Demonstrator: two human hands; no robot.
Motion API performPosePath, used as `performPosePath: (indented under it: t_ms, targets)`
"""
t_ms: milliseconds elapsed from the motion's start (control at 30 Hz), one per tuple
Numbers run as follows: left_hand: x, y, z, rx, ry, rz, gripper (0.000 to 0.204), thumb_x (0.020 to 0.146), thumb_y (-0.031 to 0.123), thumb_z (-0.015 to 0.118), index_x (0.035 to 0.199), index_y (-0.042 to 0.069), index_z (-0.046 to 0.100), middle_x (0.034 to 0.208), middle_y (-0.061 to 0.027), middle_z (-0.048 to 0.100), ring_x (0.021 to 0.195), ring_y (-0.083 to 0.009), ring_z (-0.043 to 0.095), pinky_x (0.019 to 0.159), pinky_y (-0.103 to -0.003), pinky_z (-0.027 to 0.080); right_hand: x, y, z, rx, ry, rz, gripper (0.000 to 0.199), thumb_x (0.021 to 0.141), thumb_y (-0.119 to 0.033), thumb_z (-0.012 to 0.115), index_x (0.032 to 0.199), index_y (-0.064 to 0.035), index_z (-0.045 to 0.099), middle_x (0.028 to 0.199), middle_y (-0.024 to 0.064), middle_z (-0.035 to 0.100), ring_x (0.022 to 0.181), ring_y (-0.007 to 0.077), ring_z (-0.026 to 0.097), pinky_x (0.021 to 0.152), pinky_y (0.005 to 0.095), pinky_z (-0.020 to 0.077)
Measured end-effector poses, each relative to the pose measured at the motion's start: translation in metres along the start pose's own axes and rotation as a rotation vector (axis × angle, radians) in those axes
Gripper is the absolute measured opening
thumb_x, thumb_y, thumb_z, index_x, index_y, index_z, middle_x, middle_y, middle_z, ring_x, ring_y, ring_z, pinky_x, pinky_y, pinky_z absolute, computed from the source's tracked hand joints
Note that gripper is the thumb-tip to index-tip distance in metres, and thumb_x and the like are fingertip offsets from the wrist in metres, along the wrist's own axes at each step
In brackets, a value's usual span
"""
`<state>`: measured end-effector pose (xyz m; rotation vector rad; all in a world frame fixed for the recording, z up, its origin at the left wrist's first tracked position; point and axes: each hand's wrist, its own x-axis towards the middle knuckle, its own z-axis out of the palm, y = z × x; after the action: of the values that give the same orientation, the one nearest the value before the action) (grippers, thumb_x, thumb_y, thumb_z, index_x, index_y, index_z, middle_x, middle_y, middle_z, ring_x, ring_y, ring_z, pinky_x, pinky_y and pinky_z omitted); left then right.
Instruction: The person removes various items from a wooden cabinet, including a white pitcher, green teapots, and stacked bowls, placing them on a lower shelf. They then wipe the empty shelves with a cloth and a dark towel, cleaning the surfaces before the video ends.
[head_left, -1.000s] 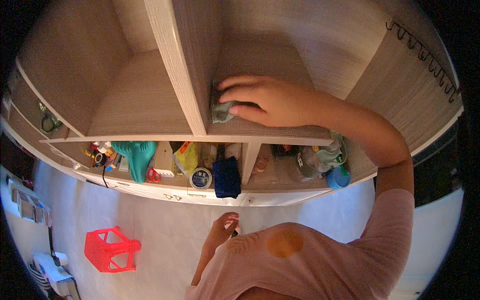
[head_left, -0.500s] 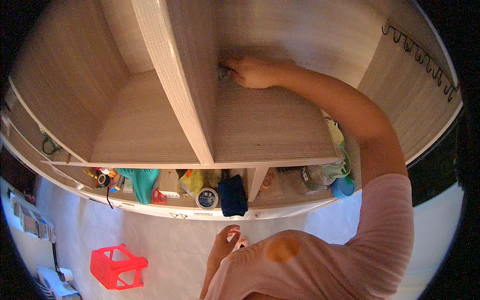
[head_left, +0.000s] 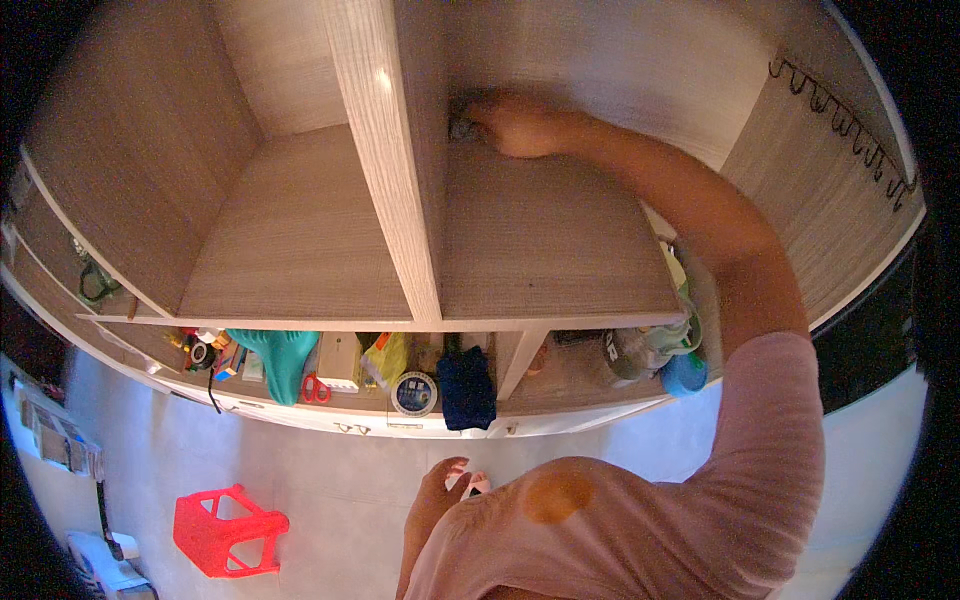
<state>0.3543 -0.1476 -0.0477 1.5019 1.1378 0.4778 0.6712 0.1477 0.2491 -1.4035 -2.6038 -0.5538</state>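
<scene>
Fingers of the right hand (head_left: 520,125) pressed flat over a small grey-green cloth (head_left: 461,127), pinning it into the far left corner of the wooden shelf (head_left: 540,250), while the left hand (head_left: 440,490) hung loosely curled and empty, near the body.

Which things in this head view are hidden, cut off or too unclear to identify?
- Cloth in the head view: mostly covered by the right hand, and motion blur hides its shape.
- Left hand: partly behind the pink shirt, so its grip is unclear.
- Items on the lower shelf: partly hidden under the upper shelf board, and small.
- Red stool: bent by the fisheye rim.
</scene>
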Motion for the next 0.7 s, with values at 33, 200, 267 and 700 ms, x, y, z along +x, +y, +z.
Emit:
performPosePath:
  t_ms: [33, 200, 267, 700]
  targets:
    - [0.000, -0.003, -0.001, 0.017, -0.015, 0.007, 0.029, 0.081, 0.016, 0.060, 0.106, 0.001, 0.056, 0.102, -0.0155, 0.060, 0.095, -0.0256, 0.057, 0.081, -0.035, 0.045, 0.004, 0.000, 0.005, -0.002, 0.085, -0.040, 0.031, 0.078, -0.014, 0.049, 0.104, 0.0011, 0.052, 0.098, 0.0260, 0.055, 0.091, 0.0409, 0.054, 0.079, 0.0463, 0.0436]
    - [0.006, -0.008, 0.003, 0.113, -0.064, -0.072, 0.032, 0.081, 0.022, 0.060, 0.108, 0.004, 0.055, 0.100, -0.0164, 0.060, 0.097, -0.0264, 0.056, 0.084, -0.036, 0.044, 0.013, 0.012, 0.009, -0.010, 0.066, -0.061, 0.033, 0.076, -0.014, 0.050, 0.106, 0.0004, 0.052, 0.098, 0.0254, 0.055, 0.091, 0.0408, 0.054, 0.080, 0.0466, 0.0433]
    - [0.004, -0.009, 0.002, 0.049, -0.050, -0.066, 0.032, 0.081, 0.021, 0.060, 0.109, 0.005, 0.055, 0.100, -0.0163, 0.060, 0.098, -0.0259, 0.056, 0.084, -0.036, 0.043, 0.018, 0.004, 0.003, -0.037, 0.032, -0.080, 0.034, 0.074, -0.014, 0.052, 0.106, 0.0000, 0.052, 0.097, 0.0248, 0.056, 0.091, 0.0405, 0.054, 0.080, 0.0466, 0.0433]
    - [0.005, 0.016, 0.000, -0.202, -0.051, -0.040, 0.027, 0.084, 0.013, 0.057, 0.107, -0.001, 0.053, 0.102, -0.0123, 0.060, 0.095, -0.0204, 0.057, 0.085, -0.032, 0.043, 0.027, 0.013, 0.025, -0.115, -0.098, 0.098, 0.032, 0.069, -0.008, 0.054, 0.100, -0.0004, 0.056, 0.094, 0.0227, 0.058, 0.085, 0.0387, 0.056, 0.075, 0.0463, 0.0455]
